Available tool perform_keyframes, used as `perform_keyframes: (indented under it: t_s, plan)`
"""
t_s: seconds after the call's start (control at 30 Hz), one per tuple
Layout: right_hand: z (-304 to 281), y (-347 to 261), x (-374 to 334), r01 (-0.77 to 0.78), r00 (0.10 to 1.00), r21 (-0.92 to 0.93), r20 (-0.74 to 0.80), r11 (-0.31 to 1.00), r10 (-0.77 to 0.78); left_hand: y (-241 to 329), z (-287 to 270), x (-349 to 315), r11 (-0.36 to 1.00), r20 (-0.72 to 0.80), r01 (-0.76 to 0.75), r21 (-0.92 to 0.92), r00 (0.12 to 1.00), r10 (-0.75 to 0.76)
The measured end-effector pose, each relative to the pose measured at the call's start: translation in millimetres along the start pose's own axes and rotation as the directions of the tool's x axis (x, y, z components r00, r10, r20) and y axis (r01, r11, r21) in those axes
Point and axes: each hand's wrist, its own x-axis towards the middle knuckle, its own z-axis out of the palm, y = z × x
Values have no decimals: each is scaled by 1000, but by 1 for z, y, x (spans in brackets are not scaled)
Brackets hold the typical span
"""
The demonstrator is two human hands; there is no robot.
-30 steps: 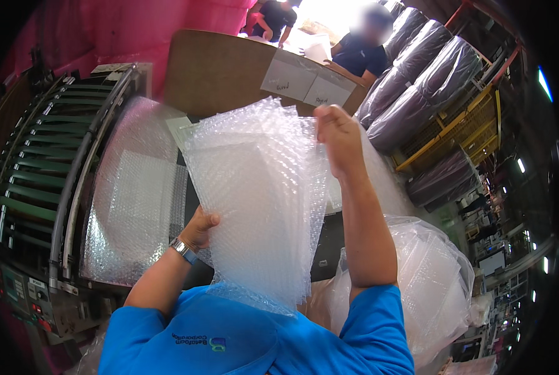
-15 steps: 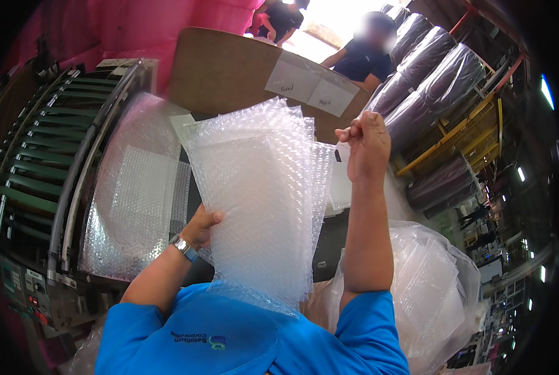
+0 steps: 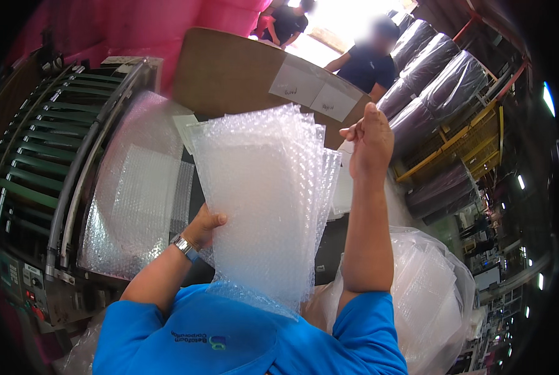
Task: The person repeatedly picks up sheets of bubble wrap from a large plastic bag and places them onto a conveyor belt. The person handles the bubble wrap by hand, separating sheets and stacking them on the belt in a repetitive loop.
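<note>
Gripping bubble sheets [image 3: 261, 200], left hand [image 3: 203, 226], thumb on top. Sheets translucent, fanned, nearside of board [image 3: 223, 72]. Right hand [image 3: 372, 144] part-curled, contents unclear, by board's right end; farther from sheets than a second ago.

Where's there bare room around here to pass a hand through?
A dark strip of table shows between the bubble wrap sheets and the right forearm; a narrower one separates those sheets, past the left hand, from the flat bubble wrap at left. Both look tight. It's crowded beyond the forearm, where a clear plastic bag bulges.
</note>
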Motion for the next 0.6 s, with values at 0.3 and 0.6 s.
perform_keyframes:
  t_s: [0.3,0.6]
  plan:
    - [43,-21,5,134,890,-665,407,735,206,1,4,-4,1000,-49,-11,9,999,11]
    - [29,1,16,-66,997,-160,26,985,71,8,6,5,989,0,-124,81,992,124]
